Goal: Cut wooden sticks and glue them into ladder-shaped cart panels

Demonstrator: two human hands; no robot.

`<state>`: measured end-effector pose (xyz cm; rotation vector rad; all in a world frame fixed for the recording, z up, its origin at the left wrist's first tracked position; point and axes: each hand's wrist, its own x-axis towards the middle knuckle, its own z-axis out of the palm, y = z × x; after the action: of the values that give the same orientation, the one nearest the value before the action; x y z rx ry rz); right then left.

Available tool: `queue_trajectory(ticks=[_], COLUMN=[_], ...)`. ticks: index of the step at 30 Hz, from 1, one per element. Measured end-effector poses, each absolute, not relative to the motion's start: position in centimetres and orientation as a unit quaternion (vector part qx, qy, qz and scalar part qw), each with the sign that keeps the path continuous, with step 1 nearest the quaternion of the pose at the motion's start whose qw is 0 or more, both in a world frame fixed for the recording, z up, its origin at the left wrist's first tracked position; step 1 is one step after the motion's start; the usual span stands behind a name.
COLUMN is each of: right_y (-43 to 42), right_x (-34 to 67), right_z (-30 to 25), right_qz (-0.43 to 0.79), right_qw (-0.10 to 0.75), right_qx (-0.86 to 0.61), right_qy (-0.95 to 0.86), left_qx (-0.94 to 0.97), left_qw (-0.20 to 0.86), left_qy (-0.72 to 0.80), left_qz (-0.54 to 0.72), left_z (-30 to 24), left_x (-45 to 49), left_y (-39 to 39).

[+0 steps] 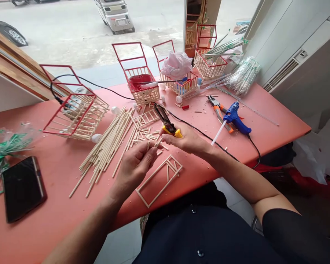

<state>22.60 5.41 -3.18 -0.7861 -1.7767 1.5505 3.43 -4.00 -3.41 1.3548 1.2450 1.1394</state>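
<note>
My right hand (188,139) is closed around yellow-handled pliers (165,119), their dark jaws pointing up and away from me. Close beside it, my left hand (136,161) pinches short wooden stick pieces (155,143) between thumb and fingers. Many short cut pieces (143,135) lie scattered just beyond the hands. To the left is a heap of long wooden sticks (107,146). A rectangular stick frame (156,197) rests near the table's front edge, with a few loose short pieces inside it. Behind the pliers' jaws lies a small ladder-like stick panel (147,118).
Small stick-built carts (79,113) with red-trimmed handles stand along the back of the pink table (66,205). A blue glue gun (236,119) and orange-handled pliers (217,108) lie right. A phone (23,189) is at left; a black cable (203,134) crosses behind my right hand.
</note>
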Motion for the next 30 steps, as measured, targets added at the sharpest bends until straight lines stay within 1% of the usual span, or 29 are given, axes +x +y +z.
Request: queue_trajectory(ticks=[3, 8, 13, 18, 23, 26, 30], right_y=[5.1, 4.9, 5.0, 4.8, 4.8, 4.8, 4.6], right_x=[22.9, 22.9, 22.7, 22.6, 22.2, 22.1, 22.2], right_z=[-2.5, -1.7, -2.4, -3.3, -3.3, -3.1, -3.0], right_qz=[0.609, 0.621, 0.601, 0.551, 0.562, 0.575, 0.575], right_qw=[0.321, 0.301, 0.309, 0.326, 0.329, 0.325, 0.33], right_qx=[-0.282, -0.286, -0.294, -0.332, -0.321, -0.304, -0.31], right_qy=[-0.668, -0.665, -0.676, -0.693, -0.687, -0.687, -0.682], left_qx=[0.554, 0.58, 0.636, 0.681, 0.702, 0.706, 0.701], left_qw=[0.47, 0.434, 0.358, 0.261, 0.188, 0.177, 0.199], left_qy=[0.507, 0.516, 0.527, 0.548, 0.54, 0.544, 0.541], left_qz=[0.464, 0.457, 0.435, 0.409, 0.423, 0.417, 0.421], left_z=[-3.7, -3.4, -3.2, -3.6, -4.0, -4.0, -4.0], left_x=[3.3, 3.3, 3.3, 3.3, 3.6, 3.7, 3.8], left_y=[-4.1, -3.9, -3.6, -3.6, -3.9, -4.1, -4.1])
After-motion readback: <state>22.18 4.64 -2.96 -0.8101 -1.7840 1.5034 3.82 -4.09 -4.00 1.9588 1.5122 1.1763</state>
